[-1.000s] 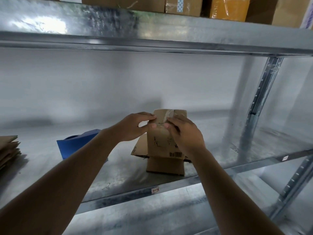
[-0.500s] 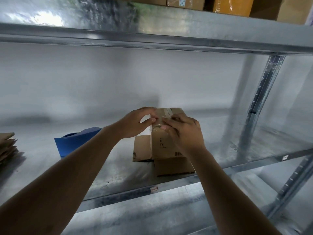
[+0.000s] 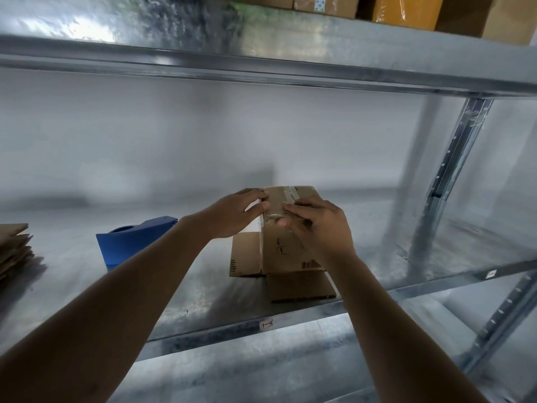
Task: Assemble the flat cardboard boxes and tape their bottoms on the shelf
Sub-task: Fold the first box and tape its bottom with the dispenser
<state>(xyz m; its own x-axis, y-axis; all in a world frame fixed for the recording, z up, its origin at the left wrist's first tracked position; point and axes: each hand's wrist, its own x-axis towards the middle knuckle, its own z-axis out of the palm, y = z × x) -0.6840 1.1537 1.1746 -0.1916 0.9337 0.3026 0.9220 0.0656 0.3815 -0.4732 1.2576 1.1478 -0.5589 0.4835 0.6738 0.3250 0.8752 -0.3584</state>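
Note:
A small brown cardboard box (image 3: 286, 251) stands on the metal shelf (image 3: 203, 303) with its taped side up and loose flaps splayed out at its base. A strip of clear tape (image 3: 290, 193) runs across the top and down the near face. My left hand (image 3: 236, 215) pinches the box's upper left edge between thumb and fingers. My right hand (image 3: 318, 226) lies over the near top edge, fingers on the top and thumb pressing the tape end on the front face.
A blue tape dispenser (image 3: 135, 239) sits on the shelf left of the box. Flat cardboard blanks (image 3: 14, 248) are stacked at the far left. A steel upright (image 3: 444, 193) rises at the right. Several boxes (image 3: 406, 8) fill the shelf above.
The box has turned slightly and settled squarer on the shelf, showing more of its left flap. Both hands stayed at the top edge, the right thumb sliding along the tape.

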